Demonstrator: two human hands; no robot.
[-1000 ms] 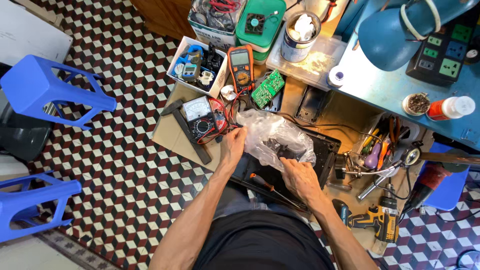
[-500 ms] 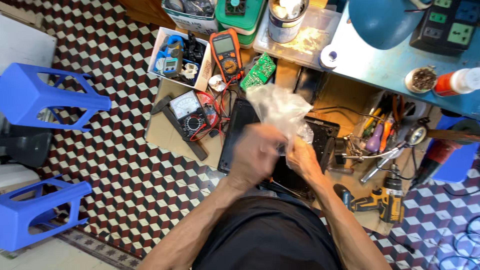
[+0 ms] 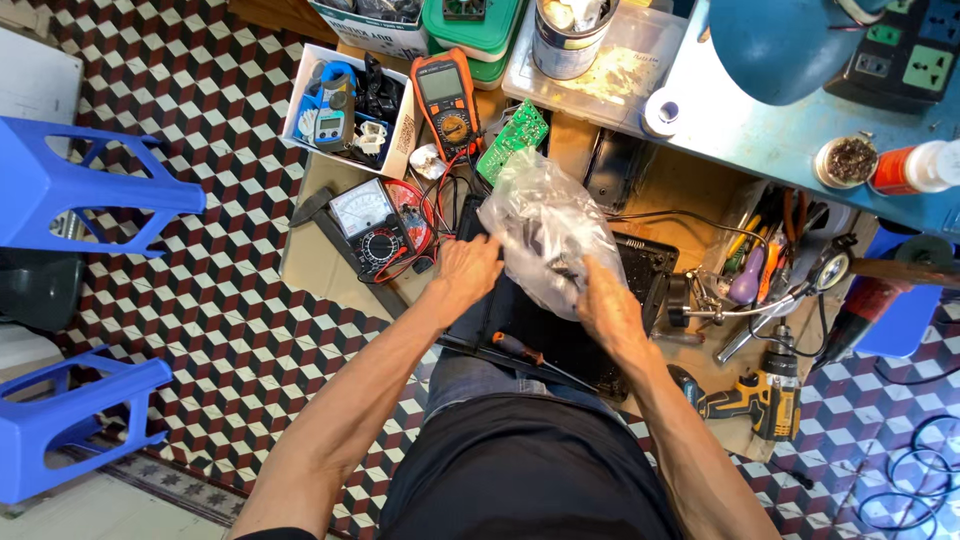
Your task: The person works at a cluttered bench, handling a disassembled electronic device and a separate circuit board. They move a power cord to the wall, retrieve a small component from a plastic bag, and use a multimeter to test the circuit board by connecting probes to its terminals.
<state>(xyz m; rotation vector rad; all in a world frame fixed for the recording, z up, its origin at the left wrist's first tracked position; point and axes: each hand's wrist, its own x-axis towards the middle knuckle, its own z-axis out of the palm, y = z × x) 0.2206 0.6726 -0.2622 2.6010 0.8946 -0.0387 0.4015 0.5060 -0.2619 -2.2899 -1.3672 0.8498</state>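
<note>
A crumpled clear plastic bag [image 3: 545,225] with dark parts inside is held over a flat black device [image 3: 530,330] that rests on my lap and the low bench. My left hand [image 3: 465,270] grips the bag's left lower edge. My right hand [image 3: 610,310] pinches its lower right side. An orange-handled screwdriver [image 3: 520,350] lies on the black device just below my hands.
An analog multimeter [image 3: 370,230], an orange digital multimeter [image 3: 447,100], a green circuit board [image 3: 512,140] and a white box of small parts [image 3: 345,100] lie at the left. Pliers, a cordless drill [image 3: 765,400] and a blue lamp [image 3: 790,40] sit right. Blue stools [image 3: 80,190] stand on the tiled floor.
Both hands have lifted from the black device and closed on the plastic bag, which is now raised. The view has shifted slightly.
</note>
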